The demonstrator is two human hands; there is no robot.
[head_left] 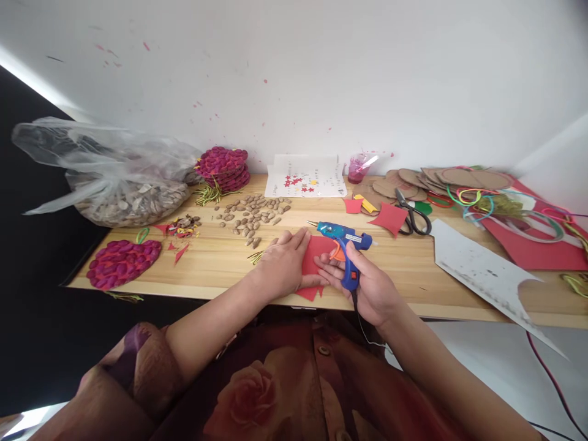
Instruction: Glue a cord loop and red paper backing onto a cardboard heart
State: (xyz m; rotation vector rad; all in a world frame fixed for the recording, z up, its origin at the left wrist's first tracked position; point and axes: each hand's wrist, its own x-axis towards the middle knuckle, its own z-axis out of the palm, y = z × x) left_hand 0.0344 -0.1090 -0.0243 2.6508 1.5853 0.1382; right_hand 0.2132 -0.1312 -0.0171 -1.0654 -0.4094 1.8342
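In my right hand [374, 288] is a blue hot glue gun [340, 231] with an orange trigger. Its nozzle points left, above the table, and a cord hangs from its handle. My left hand [285, 262] lies flat, fingers stretched out, over the left part of a piece of red paper [315, 248], hiding some of it. The fingers of my right hand reach the paper's right side. A yellow-gold tassel [256, 257] sticks out from beneath my left hand. Loose brown shells or seeds [252, 214] lie scattered just beyond it.
Left are a plastic bag [133, 190] of brown shells, a purple-red decorated disc [124, 263] and a stack of similar discs [223, 165]. Right are scissors [411, 214], red paper scraps [390, 218], cardboard discs [436, 179] and white board [478, 263]. A pink-stained cup [358, 168] stands behind.
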